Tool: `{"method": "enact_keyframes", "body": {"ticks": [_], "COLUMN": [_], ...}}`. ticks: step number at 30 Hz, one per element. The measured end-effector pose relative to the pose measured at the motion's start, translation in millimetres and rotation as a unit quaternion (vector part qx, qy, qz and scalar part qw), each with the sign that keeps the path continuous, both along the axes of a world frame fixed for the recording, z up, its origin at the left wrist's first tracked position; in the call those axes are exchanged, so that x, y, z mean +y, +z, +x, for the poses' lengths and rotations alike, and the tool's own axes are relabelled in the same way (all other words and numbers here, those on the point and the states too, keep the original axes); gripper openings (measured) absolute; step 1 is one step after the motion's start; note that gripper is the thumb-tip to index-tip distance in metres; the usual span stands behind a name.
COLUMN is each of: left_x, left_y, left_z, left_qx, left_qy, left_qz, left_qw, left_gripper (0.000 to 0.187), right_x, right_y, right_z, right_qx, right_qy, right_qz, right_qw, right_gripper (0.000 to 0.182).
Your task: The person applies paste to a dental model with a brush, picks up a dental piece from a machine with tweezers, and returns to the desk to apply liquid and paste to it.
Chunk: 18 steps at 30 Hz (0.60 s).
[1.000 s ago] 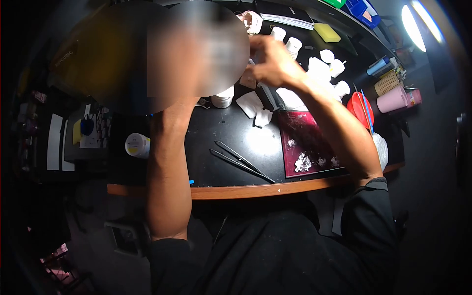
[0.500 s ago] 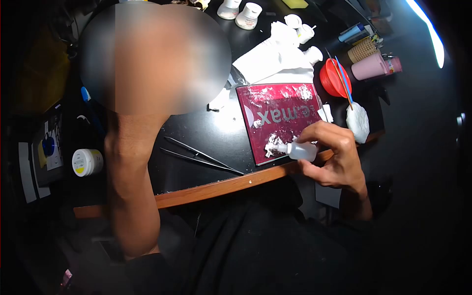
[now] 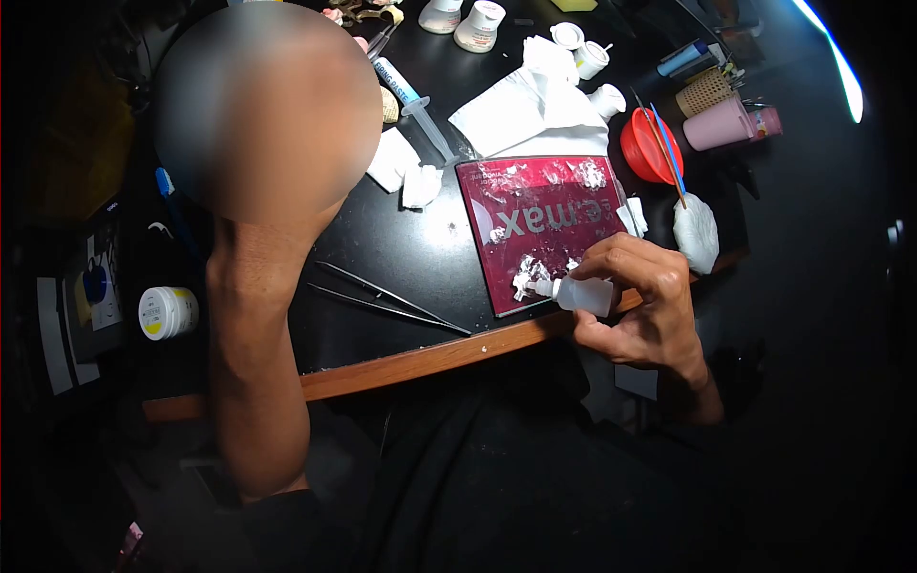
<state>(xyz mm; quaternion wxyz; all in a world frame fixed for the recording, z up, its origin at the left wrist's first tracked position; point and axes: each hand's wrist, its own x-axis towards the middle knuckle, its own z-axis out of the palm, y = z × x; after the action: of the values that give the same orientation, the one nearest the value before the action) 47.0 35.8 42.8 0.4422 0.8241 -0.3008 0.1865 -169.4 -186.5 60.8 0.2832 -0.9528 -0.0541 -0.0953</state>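
Note:
My right hand grips a small translucent dropper bottle, tipped sideways with its nozzle pointing left. The nozzle is right at a clump of white paste on a dark red mixing pad, marked "e.max". My left hand reaches up over the left part of the table, its fingers hidden by a blurred patch. Beside that patch lies a syringe labelled as firing paste. Metal tweezers rest on the black tabletop between my forearm and the pad.
Crumpled white tissues lie behind the pad. A red bowl holding brushes stands at its right, near a white pad. Two small bottles are at the back. A white jar sits left of my forearm. A wooden edge borders the table.
The blurred patch over my left hand has shrunk leftward, uncovering the syringe and a white tissue. My right hand keeps the dropper bottle at nearly the same spot over the paste.

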Motion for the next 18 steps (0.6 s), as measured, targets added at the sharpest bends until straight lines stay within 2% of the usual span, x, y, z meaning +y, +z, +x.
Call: {"method": "enact_keyframes", "body": {"ticks": [11,18], "left_x": [0.7,-0.2], "left_y": [0.1,1.5], "left_z": [-0.1,-2.3], "left_qx": [-0.003,0.014], "left_qy": [0.007,-0.001], "left_qz": [0.014,0.02], "left_qw": [1.0,1.0], "left_gripper": [0.025,0.026], "right_x": [-4.5,-39.1], "right_y": [6.4,12.9], "right_z": [-5.4,-37.8], "right_qx": [0.018,0.03], "right_qy": [-0.048,-0.173], "right_qz": [0.003,0.044], "right_qw": [0.999,0.983], "right_gripper": [0.024,0.029]}}
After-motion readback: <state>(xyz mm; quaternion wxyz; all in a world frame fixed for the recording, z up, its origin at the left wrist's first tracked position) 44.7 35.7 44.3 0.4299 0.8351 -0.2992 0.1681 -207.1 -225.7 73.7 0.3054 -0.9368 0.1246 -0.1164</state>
